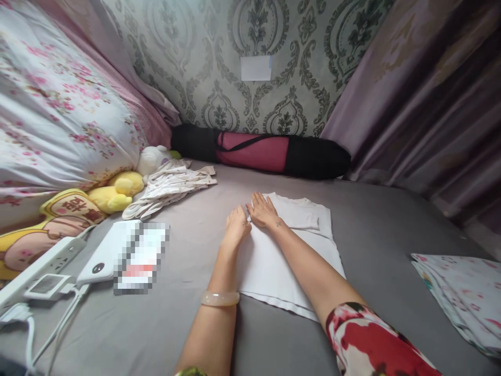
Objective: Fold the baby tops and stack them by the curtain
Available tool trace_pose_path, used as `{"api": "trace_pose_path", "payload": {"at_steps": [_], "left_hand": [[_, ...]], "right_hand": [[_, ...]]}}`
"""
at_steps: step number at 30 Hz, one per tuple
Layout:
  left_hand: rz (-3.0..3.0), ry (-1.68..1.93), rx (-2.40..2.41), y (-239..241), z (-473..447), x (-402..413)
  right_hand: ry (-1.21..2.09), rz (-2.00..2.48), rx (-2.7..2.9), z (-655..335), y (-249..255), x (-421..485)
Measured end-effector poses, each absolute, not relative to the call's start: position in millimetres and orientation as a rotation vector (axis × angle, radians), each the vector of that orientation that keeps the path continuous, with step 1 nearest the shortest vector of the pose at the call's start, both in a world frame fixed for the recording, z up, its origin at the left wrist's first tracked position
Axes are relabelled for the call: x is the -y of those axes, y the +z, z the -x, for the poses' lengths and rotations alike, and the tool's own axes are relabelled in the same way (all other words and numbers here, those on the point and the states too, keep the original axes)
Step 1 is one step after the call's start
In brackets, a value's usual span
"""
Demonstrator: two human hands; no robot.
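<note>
A white long-sleeved shirt lies partly folded on the grey bed sheet, one sleeve laid across its upper part. At its upper left edge my left hand has its fingers curled in, closed on the fabric; the fingertips are partly hidden. Right beside it, my right hand rests flat on the shirt near the collar end, fingers stretched out. The two hands nearly touch.
To the left are a power strip, a white power bank, a blurred flat object, plush toys and a crumpled patterned garment. A black and red long bag lies along the wall. Folded floral cloth sits right.
</note>
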State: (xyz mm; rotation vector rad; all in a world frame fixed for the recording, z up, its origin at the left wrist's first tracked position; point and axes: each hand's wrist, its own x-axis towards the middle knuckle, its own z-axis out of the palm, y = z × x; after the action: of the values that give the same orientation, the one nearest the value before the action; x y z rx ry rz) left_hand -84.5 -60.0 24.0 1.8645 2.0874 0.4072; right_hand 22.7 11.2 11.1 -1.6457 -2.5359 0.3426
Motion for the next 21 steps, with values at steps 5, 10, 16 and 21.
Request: {"api": "trace_pose_path", "payload": {"at_steps": [5, 10, 16, 21], "left_hand": [[-1.891, 0.381, -2.091, 24.9, 84.9, 61.0], [-1.903, 0.365, -2.08, 24.8, 85.9, 60.7], [-1.931, 0.474, -2.05, 20.6, 81.9, 58.6], [-2.053, 0.645, -1.926, 17.2, 71.8, 56.3]], "right_hand": [[0.382, 1.641, 2.519, -22.4, 8.1, -11.3], [0.484, 1.619, 2.517, -25.5, 13.5, -14.3], [0.618, 1.539, 2.453, -41.6, 24.0, -10.5], [0.388, 1.683, 2.406, -67.7, 23.9, 4.9]]}}
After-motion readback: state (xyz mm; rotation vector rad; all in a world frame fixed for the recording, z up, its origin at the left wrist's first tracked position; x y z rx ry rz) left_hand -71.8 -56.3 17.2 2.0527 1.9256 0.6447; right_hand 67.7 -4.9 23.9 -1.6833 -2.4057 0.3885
